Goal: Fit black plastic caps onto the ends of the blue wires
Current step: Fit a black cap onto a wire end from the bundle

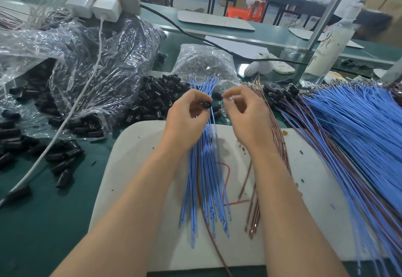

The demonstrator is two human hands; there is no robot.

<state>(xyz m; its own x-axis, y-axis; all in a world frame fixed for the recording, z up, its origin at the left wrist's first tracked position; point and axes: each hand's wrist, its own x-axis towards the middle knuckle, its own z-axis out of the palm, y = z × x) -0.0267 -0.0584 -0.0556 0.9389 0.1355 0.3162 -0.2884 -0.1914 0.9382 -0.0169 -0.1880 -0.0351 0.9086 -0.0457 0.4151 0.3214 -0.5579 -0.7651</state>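
My left hand (187, 113) pinches a black cap (206, 104) just beside my right hand (241, 111), whose pinched fingertips hold something I cannot make out; blue wires (206, 168) run lengthwise between

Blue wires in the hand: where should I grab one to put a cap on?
Pinch one of the wires just below its tip, coming from the right. The tips fan out free above the left hand, which holds the bundle and a cap; lower down the wires are packed together.
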